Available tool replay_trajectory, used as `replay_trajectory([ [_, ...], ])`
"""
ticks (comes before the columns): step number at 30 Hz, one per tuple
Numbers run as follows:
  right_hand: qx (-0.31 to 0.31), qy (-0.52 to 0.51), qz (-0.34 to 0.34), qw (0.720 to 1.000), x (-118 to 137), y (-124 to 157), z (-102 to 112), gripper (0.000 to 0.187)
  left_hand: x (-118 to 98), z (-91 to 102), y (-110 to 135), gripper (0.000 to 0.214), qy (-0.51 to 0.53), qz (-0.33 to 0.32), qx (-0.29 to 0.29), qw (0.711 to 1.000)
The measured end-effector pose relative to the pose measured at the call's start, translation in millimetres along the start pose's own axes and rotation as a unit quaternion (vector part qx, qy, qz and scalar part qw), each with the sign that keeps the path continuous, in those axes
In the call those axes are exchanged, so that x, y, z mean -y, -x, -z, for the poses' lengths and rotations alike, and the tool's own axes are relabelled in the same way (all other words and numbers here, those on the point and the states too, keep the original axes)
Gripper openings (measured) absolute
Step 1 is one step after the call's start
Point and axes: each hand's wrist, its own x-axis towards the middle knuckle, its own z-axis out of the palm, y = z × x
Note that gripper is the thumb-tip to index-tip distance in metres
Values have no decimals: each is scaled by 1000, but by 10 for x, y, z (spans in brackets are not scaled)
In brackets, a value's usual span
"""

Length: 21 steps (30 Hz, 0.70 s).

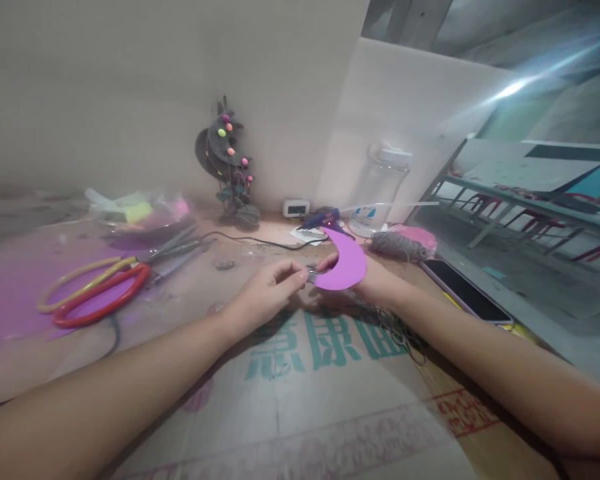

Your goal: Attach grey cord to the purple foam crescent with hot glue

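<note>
My right hand (375, 283) holds a purple crescent-shaped foam piece (347, 267) upright above the cardboard sheet (330, 387); the crescent hides most of its fingers. My left hand (267, 293) is closed in a pinch right at the crescent's lower tip, with something small and grey (311, 272) between the fingertips that I cannot make out. Both hands meet over the middle of the table.
Large scissors with red and yellow handles (97, 293) lie at left on purple foam (20, 293). A glue gun (325, 220), a yarn ball (397, 247), a plastic jar (383, 193) and a phone (463, 290) sit at right. A dark crescent ornament (227, 163) leans on the wall.
</note>
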Motion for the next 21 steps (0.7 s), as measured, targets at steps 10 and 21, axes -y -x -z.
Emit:
replay_trajectory([
  [10, -46, 51, -28, 997, 182, 38, -144, 23, -22, -15, 42, 26, -8, 7, 54, 998],
  [21, -20, 134, 26, 990, -123, -29, -108, 40, -60, -32, 57, 25, -47, -14, 54, 997],
])
